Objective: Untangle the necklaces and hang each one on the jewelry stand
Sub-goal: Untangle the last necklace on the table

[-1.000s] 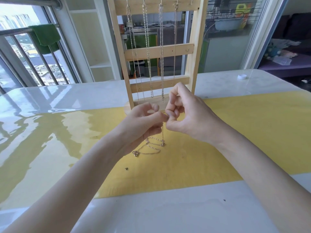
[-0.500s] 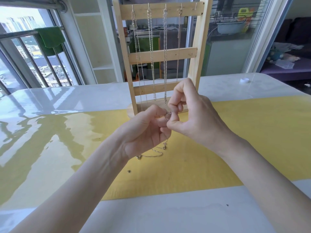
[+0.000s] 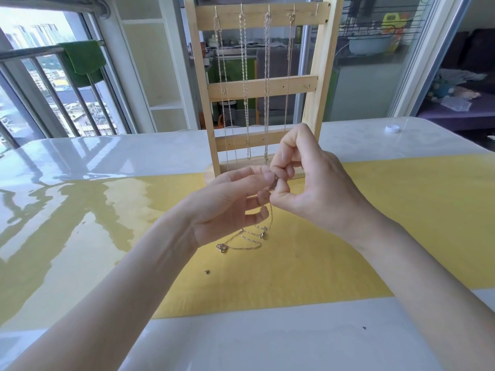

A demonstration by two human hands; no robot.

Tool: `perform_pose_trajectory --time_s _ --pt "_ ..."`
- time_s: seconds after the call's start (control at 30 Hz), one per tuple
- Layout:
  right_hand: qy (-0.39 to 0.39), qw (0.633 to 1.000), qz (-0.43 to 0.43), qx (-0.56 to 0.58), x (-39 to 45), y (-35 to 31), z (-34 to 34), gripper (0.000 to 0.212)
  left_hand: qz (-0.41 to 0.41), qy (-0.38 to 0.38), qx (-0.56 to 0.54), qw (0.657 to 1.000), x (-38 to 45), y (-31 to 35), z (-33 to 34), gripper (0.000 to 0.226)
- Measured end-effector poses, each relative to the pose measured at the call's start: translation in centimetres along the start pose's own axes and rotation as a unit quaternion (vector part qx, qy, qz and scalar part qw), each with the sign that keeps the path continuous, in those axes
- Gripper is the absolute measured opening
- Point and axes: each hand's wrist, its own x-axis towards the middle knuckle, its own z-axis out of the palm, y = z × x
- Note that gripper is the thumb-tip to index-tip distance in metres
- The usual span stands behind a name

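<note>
Silver-toned and hair-thin, the last necklace (image 3: pixel 250 238) trailed limp onto the yellow counter (image 3: pixel 375 223) as the left hand (image 3: pixel 227 207) and right hand (image 3: pixel 308 183) pinched its clasp end, near the wooden jewelry stand (image 3: pixel 262 87); it looked light, kink-prone, best held by the clasp.

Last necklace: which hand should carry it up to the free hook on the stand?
Right, probably. The right hand sits nearer the empty hook at the top bar's right end, and its grip already pinches the necklace at the top. The left hand pinches there too but sits farther left.
</note>
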Motion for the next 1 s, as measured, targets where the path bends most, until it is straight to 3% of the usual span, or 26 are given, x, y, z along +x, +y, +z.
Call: perform_pose_trajectory --time_s 0.2,0.4,0.47,0.53,0.67,0.83,1.0 --pt "-0.02 0.999 0.027 0.038 0.0 0.0 0.1 0.042 0.008 -0.003 0.028 1.0 -0.2 0.4 0.2 0.018" --pt "-0.022 0.977 0.106 0.184 0.1 0.6 0.1 0.03 0.134 0.079 0.063 0.986 0.1 0.5 0.0 0.034" --pt "-0.007 0.961 0.143 0.236 0.1 0.7 0.0 0.029 0.202 0.092 0.144 0.964 0.0 0.6 0.1 0.033" --pt "0.004 0.943 0.184 0.278 0.0 0.8 -0.2 0.028 0.28 0.108 0.287 0.91 -0.1 0.7 0.1 0.024" --pt "-0.005 0.931 0.218 0.294 0.0 1.1 -0.2 0.03 0.366 0.122 0.526 0.758 -0.1 0.5 0.3 0.01" --pt "-0.023 0.939 0.24 0.243 -0.2 1.2 0.2 0.033 0.388 0.156 0.625 0.659 0.0 0.1 0.3 0.011" --pt "-0.016 0.941 0.27 0.202 -0.1 1.2 1.0 0.034 0.402 0.169 0.723 0.535 0.3 -0.4 0.3 0.014"
